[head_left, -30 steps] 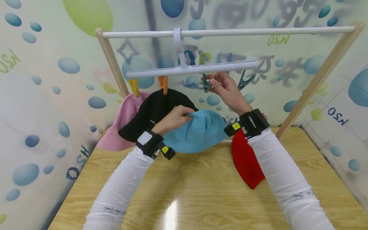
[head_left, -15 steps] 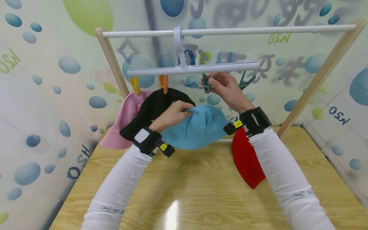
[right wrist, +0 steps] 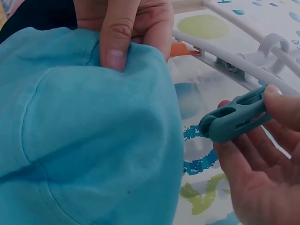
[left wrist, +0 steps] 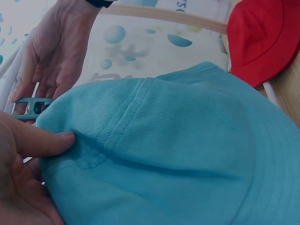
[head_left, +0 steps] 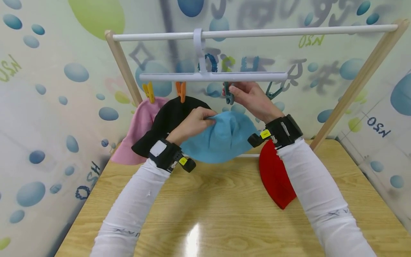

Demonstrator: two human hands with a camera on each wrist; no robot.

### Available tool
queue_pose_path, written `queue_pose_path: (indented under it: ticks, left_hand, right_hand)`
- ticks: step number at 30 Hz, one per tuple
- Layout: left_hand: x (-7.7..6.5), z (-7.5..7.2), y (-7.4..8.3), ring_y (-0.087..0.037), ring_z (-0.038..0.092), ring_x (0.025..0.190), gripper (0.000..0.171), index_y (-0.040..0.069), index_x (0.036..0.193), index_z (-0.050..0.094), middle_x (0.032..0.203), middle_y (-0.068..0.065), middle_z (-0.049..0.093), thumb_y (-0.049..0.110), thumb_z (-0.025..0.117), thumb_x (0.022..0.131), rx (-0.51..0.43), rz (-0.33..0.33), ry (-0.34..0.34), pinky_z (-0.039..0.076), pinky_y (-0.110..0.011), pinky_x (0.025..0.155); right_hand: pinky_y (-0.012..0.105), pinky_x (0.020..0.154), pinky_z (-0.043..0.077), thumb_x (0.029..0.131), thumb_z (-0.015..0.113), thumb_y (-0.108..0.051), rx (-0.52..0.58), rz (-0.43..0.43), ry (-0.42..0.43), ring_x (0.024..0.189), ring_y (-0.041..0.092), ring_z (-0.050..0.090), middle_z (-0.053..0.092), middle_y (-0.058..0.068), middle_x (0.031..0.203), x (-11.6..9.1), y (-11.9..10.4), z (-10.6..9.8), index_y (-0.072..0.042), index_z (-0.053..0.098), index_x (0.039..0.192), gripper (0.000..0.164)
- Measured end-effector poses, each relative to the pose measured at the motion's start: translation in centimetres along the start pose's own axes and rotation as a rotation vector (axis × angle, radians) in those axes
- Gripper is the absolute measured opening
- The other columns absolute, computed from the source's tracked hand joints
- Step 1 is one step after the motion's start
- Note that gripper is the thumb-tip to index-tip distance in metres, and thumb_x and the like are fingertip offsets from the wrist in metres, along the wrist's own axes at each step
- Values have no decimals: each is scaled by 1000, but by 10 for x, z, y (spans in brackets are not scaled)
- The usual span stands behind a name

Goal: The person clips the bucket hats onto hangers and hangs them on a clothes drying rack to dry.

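Observation:
A light blue bucket hat (head_left: 226,137) hangs from my left hand (head_left: 194,123), whose thumb and fingers pinch the top of its crown. Just up and to the right, my right hand (head_left: 253,101) holds a dark green clothespin (right wrist: 239,115) under the white hanger (head_left: 244,76). In the right wrist view the thumb presses near one end of the clothespin. A gap separates the hat from the clothespin in that view. Another green clothespin (head_left: 273,92) hangs at the hanger's right end.
A pink hat (head_left: 141,132) hangs from a yellow clothespin (head_left: 149,92), a black hat (head_left: 173,117) from an orange one (head_left: 181,91). The hanger hooks over a white rail (head_left: 289,32) between wooden posts. A red hat (head_left: 276,178) is behind my right forearm, low on the right.
My left hand has risen, lifting the blue hat closer to the hanger. The hanger has tipped to nearly level. My right hand keeps its hold on the clothespin.

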State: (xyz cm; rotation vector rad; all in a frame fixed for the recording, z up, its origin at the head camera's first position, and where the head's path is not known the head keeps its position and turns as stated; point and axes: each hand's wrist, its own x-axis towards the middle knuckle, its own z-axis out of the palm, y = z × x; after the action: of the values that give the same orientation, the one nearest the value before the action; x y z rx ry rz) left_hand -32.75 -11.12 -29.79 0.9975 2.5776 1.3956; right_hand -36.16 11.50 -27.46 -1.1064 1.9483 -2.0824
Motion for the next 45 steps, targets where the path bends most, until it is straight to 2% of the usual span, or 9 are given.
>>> queue_pose_path:
  ticks: [7,15,23,26,34,42,45]
  left_hand:
    - [3,-2,4,-21,59,87,26,-5,112,68,98,-13,67,-5,47,97,0,23,21,47,-30,86]
    - [9,-1,9,-21,61,84,24,-4,107,70,97,-13,68,-4,48,98,43,46,67,48,-30,80]
    - [13,-1,17,-22,59,84,24,-5,105,70,96,-13,66,-4,47,98,-14,-6,120,47,-30,78]
    - [14,-2,18,-23,58,86,23,-4,106,69,98,-14,66,-3,47,98,-14,-22,135,47,-31,80]
    - [12,-3,15,-24,58,93,23,-5,109,68,104,-16,65,-3,47,98,8,-32,146,47,-33,89]
    - [10,0,12,-24,60,98,23,-3,115,65,110,-15,64,-2,49,98,-4,-62,147,45,-31,89]
    - [8,0,12,-24,60,104,24,-2,119,64,115,-15,63,0,52,98,-20,-77,147,45,-29,91]
  right_hand:
    - [42,103,37,99,51,-3,-17,6,45,100,26,56,63,11,105,5,-2,5,-2,58,120,22]
    - [41,103,37,98,54,-3,-26,59,114,101,25,57,65,8,106,7,-4,10,-1,62,116,20]
    - [40,101,36,96,57,-5,-38,49,137,100,27,59,68,7,101,6,-3,11,-3,65,113,19]
    - [39,101,36,97,57,-7,-69,45,131,102,27,57,67,8,104,5,-2,10,-3,62,117,21]
    - [39,109,29,101,51,-11,-134,29,86,113,28,54,59,15,123,-3,5,4,-3,49,138,38]
    - [37,109,29,102,49,-13,-124,20,119,118,28,53,56,17,128,-7,9,3,-1,48,137,38]
    - [37,109,29,101,49,-10,-86,-12,162,122,28,50,53,19,128,-7,12,4,-2,49,128,28]
